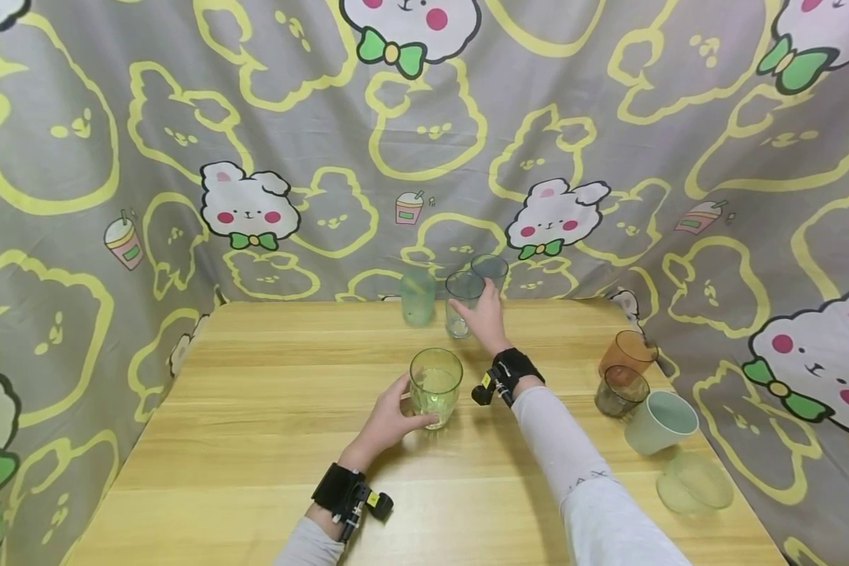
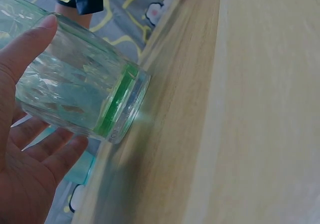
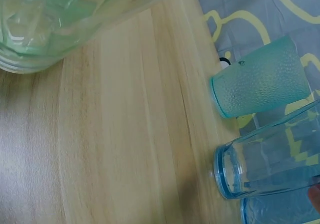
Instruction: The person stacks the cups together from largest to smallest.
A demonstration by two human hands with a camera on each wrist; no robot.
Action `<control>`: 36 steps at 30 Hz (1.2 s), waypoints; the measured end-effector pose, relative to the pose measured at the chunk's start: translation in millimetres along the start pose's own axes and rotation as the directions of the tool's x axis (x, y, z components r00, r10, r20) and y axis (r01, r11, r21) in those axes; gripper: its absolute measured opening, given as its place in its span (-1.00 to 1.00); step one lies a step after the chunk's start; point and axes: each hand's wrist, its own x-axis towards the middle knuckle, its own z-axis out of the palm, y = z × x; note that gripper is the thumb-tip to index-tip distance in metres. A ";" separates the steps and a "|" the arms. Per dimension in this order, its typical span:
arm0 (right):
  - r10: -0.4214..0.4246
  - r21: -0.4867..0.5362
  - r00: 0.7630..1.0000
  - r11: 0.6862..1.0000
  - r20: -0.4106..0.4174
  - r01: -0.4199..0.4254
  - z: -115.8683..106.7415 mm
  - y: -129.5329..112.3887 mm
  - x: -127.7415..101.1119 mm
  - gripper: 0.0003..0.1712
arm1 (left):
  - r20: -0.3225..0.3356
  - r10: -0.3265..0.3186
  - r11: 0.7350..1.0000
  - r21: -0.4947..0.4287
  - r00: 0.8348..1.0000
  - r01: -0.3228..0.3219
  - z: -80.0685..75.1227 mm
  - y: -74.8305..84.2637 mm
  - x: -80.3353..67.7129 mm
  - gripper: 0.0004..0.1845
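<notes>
In the head view, my left hand (image 1: 389,420) is around a pale green glass tumbler (image 1: 435,385) near the middle of the table. The left wrist view shows the thumb (image 2: 37,39) along the tumbler's side and the other fingers spread beneath it, on the opposite side. My right hand (image 1: 484,314) reaches to the back edge, thumb and fingers on either side of a clear bluish glass (image 1: 458,322). One fingertip (image 3: 314,196) of that hand shows at the right wrist view's edge. Close behind stands another bluish glass (image 1: 491,269), partly covered by the hand.
A frosted teal cup (image 1: 417,299) stands left of the bluish glasses. Along the table's right side are an orange glass (image 1: 626,354), a dark smoky glass (image 1: 619,393), a pale mint cup (image 1: 658,424) and a pale green bowl-like glass (image 1: 692,483). A patterned curtain (image 1: 311,141) hangs behind the wooden table (image 1: 269,472).
</notes>
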 end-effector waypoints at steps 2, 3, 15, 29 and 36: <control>-0.002 0.016 1.000 1.000 -0.001 0.002 1.0 2.1 0.4 0.11 | 0.002 -0.003 1.000 0.001 1.000 0.003 0.0 0.2 0.1 -0.04; -0.004 0.022 1.000 1.000 0.001 0.004 1.2 3.4 0.4 0.11 | 0.002 -0.003 1.000 0.001 1.000 0.003 0.0 0.2 0.1 -0.04; -0.032 0.036 0.998 0.999 0.059 0.030 -9.6 11.1 -12.1 0.12 | 0.016 0.007 1.000 -0.007 1.000 -0.007 -0.5 2.2 -1.7 -0.06; -0.108 0.070 0.993 0.992 0.046 0.104 -27.4 -3.8 -30.1 0.08 | 0.006 0.009 1.000 -0.018 1.000 -0.008 -1.2 4.1 -1.3 -0.08; -0.192 0.117 0.981 0.974 -0.020 0.193 -42.1 -20.8 -39.6 0.04 | 0.011 0.011 1.000 -0.019 1.000 -0.011 -1.6 4.3 -1.2 -0.07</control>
